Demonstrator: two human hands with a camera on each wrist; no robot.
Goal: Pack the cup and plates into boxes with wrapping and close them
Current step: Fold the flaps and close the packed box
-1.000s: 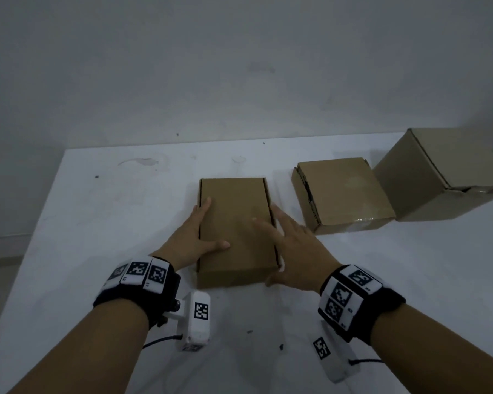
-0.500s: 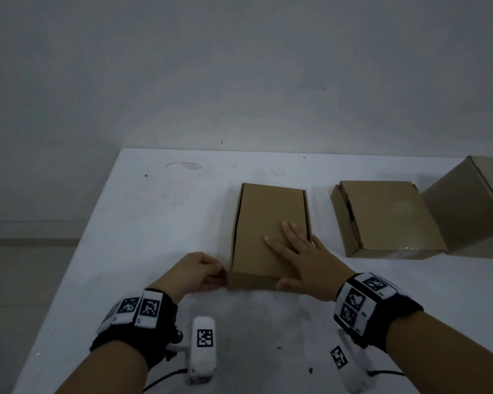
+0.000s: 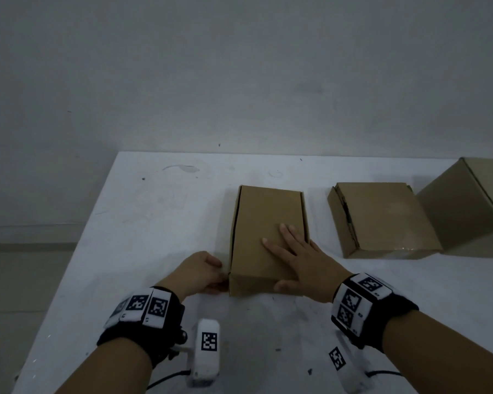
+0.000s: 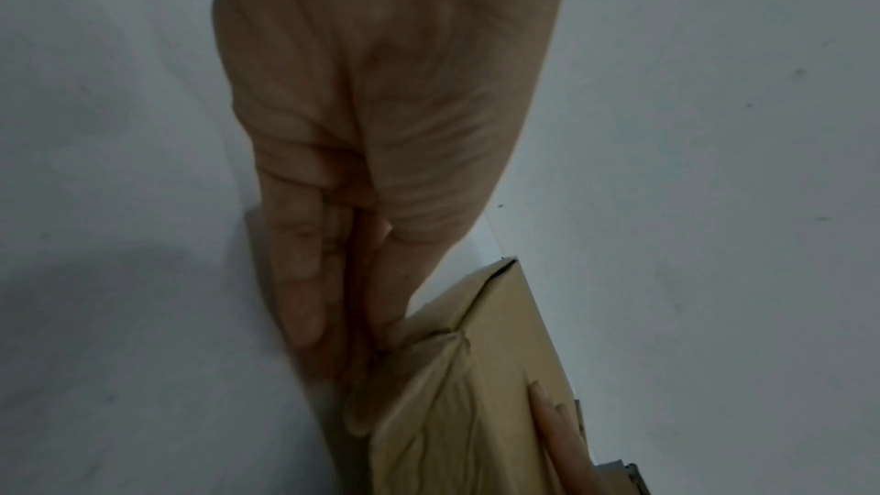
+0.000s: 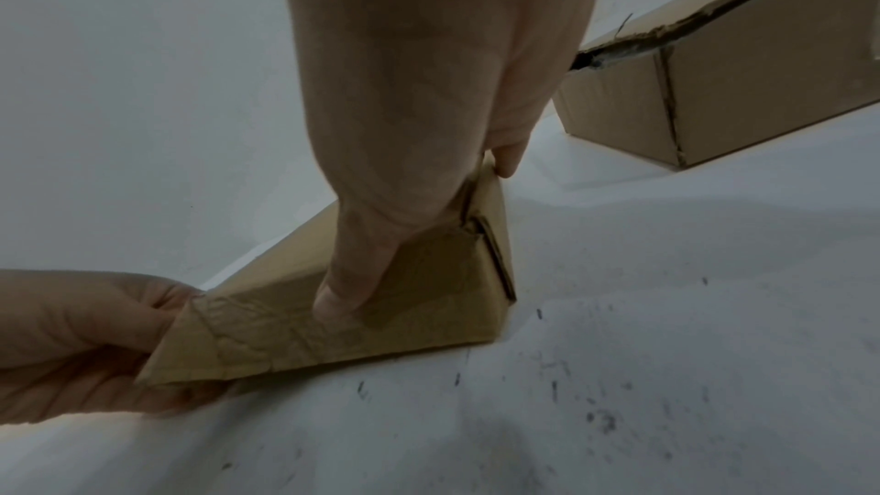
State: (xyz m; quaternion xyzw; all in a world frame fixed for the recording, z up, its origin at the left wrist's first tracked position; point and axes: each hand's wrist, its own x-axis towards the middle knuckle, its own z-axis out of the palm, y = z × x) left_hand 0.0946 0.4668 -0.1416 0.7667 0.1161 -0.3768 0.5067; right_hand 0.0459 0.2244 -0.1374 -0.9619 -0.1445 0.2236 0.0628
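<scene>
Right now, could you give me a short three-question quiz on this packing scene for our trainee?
1. True or false: the right hand lies flat on top of the near box.
2. Which part of that box does the left hand grip? A) far edge B) near left corner C) right side
3. How many cardboard boxes stand on the white table?

Key: 1 true. 2 B. 3 three: the near box, the middle box, and the large box at the right edge.
</scene>
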